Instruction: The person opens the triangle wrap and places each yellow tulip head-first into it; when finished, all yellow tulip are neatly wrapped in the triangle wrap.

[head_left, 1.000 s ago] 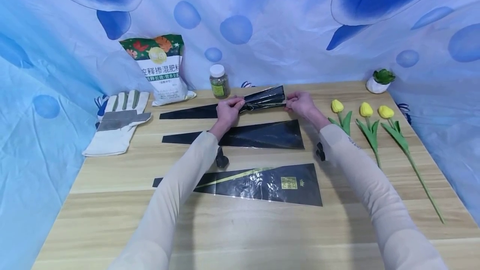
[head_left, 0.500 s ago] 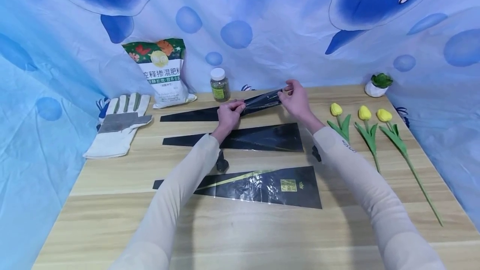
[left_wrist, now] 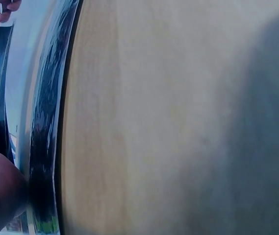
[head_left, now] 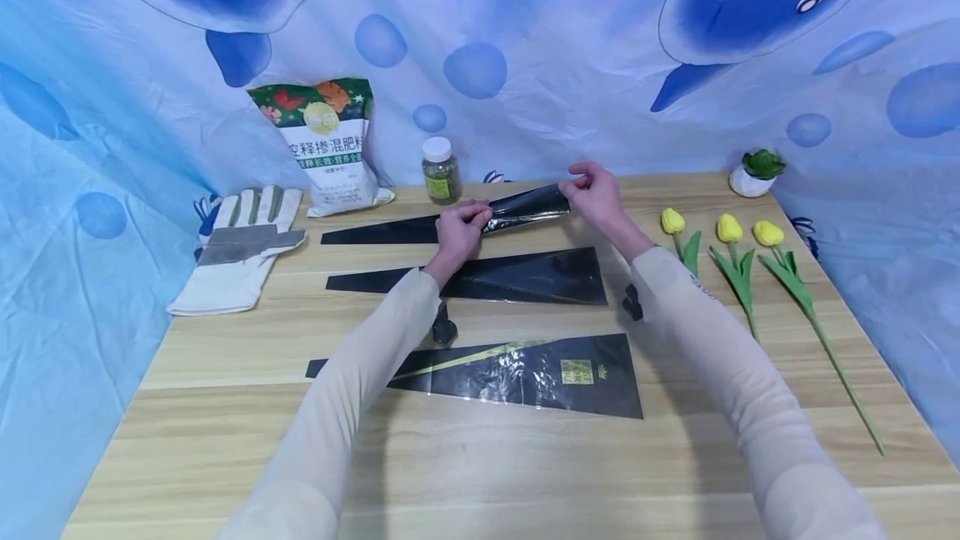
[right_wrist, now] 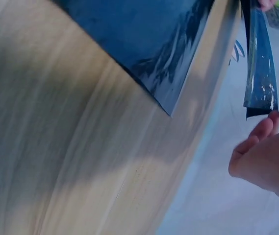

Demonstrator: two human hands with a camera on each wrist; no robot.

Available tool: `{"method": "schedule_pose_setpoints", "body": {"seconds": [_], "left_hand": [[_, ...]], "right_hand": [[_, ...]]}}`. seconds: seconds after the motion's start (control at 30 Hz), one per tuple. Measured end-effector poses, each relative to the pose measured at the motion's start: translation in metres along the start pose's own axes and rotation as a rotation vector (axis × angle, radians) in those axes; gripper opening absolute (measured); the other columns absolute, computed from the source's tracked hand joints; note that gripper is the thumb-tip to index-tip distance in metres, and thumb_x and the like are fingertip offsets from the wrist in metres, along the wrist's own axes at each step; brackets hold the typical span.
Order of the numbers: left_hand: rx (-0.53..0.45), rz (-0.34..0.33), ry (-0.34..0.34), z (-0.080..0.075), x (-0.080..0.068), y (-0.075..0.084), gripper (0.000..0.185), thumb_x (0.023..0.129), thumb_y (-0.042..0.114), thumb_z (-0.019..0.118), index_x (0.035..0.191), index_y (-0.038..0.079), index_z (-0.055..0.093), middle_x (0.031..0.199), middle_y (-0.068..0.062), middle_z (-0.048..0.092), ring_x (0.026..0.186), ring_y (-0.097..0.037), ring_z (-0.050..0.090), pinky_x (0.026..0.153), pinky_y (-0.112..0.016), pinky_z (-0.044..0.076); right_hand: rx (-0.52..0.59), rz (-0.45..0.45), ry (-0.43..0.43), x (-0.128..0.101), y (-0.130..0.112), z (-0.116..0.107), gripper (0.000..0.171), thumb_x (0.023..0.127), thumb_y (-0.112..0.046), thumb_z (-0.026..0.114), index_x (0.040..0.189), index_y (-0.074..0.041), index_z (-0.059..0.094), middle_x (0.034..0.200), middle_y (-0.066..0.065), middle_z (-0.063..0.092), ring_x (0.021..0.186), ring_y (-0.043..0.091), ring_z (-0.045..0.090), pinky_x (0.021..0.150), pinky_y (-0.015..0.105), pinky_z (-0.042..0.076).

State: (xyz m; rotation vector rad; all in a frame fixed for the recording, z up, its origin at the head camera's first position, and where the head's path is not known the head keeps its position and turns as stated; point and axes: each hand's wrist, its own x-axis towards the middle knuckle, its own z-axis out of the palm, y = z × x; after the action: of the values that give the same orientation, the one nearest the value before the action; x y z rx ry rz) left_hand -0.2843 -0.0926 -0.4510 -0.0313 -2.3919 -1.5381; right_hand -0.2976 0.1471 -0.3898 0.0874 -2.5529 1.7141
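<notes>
I see the left hand pinching the farthest black bag, over the worktop's far side; the right hand bends fingers at its wide end, gripping I cannot tell.

Wood-grained table; black sleeves, glove, bag, jar, tulips, succulent

A glossy black sleeve hangs raised; the right hand's fingertips meet its lower end, and part of the left hand appears above. A dark sheet lies flat on the wooden tabletop.
</notes>
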Motion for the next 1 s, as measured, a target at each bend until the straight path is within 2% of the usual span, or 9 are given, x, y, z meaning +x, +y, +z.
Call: {"method": "schedule_pose_setpoints", "body": {"seconds": [0.13,0.23,0.4,0.53,0.67,0.77,0.87,1.0], "left_hand": [[0.026,0.008,-0.012,0.000,-0.002,-0.001,0.013,0.091,0.012,0.076,0.101,0.005,0.079,0.112,-0.005,0.073,0.120,-0.021,0.062,0.104,-0.025,0.042],[0.052,0.034,-0.035,-0.001,-0.003,-0.002,0.016,0.091,0.013,0.076,0.106,0.006,0.079,0.114,-0.005,0.073,0.116,-0.019,0.064,0.102,-0.027,0.045],[0.174,0.135,-0.109,-0.003,-0.004,0.001,0.030,0.092,0.018,0.075,0.119,0.006,0.074,0.121,-0.009,0.070,0.117,-0.022,0.063,0.102,-0.032,0.045],[0.303,0.225,-0.196,-0.001,-0.003,0.007,0.047,0.092,0.025,0.074,0.131,0.001,0.065,0.137,-0.016,0.059,0.130,-0.032,0.052,0.111,-0.042,0.036],[0.401,0.240,-0.267,0.004,-0.002,0.011,0.054,0.095,0.028,0.071,0.139,0.001,0.058,0.148,-0.017,0.049,0.140,-0.039,0.038,0.116,-0.051,0.024],[0.408,0.221,-0.277,0.008,-0.001,0.012,0.046,0.096,0.027,0.069,0.136,0.005,0.062,0.145,-0.012,0.053,0.140,-0.037,0.040,0.116,-0.050,0.025],[0.360,0.203,-0.261,0.011,-0.001,0.012,0.037,0.096,0.023,0.070,0.130,0.007,0.066,0.140,-0.009,0.058,0.137,-0.037,0.044,0.115,-0.045,0.029],[0.307,0.207,-0.251,0.012,-0.002,0.011,0.034,0.097,0.019,0.069,0.128,0.005,0.067,0.138,-0.011,0.058,0.136,-0.038,0.044,0.114,-0.044,0.031]], "right_hand": [[0.026,0.049,-0.034,0.002,-0.002,-0.002,0.036,0.097,-0.007,0.064,0.130,0.003,0.057,0.096,0.011,0.063,0.077,0.014,0.055,0.068,0.025,0.045],[0.035,0.045,-0.054,0.004,-0.003,-0.002,0.036,0.098,-0.005,0.063,0.132,0.001,0.056,0.095,0.008,0.062,0.080,0.014,0.052,0.069,0.025,0.043],[0.028,0.012,-0.092,0.004,-0.003,-0.002,0.034,0.101,-0.007,0.059,0.134,0.001,0.054,0.099,0.009,0.061,0.085,0.017,0.051,0.073,0.028,0.042],[0.019,0.006,-0.122,0.002,-0.002,-0.002,0.034,0.102,-0.007,0.057,0.135,0.001,0.052,0.103,0.012,0.061,0.086,0.019,0.052,0.072,0.028,0.042],[0.029,0.015,-0.133,0.001,-0.001,-0.001,0.036,0.101,-0.004,0.058,0.135,0.002,0.050,0.105,0.013,0.060,0.085,0.018,0.052,0.069,0.023,0.045],[0.038,0.017,-0.135,0.001,-0.001,0.000,0.037,0.099,-0.002,0.059,0.135,0.002,0.049,0.104,0.013,0.060,0.082,0.016,0.053,0.066,0.021,0.046],[0.050,0.016,-0.129,0.001,-0.001,0.000,0.039,0.099,-0.002,0.059,0.137,0.004,0.049,0.103,0.013,0.061,0.080,0.016,0.053,0.064,0.021,0.046],[0.053,0.019,-0.124,0.001,0.000,-0.001,0.041,0.100,-0.004,0.059,0.139,0.005,0.047,0.109,0.017,0.062,0.087,0.019,0.055,0.071,0.024,0.047]]}}
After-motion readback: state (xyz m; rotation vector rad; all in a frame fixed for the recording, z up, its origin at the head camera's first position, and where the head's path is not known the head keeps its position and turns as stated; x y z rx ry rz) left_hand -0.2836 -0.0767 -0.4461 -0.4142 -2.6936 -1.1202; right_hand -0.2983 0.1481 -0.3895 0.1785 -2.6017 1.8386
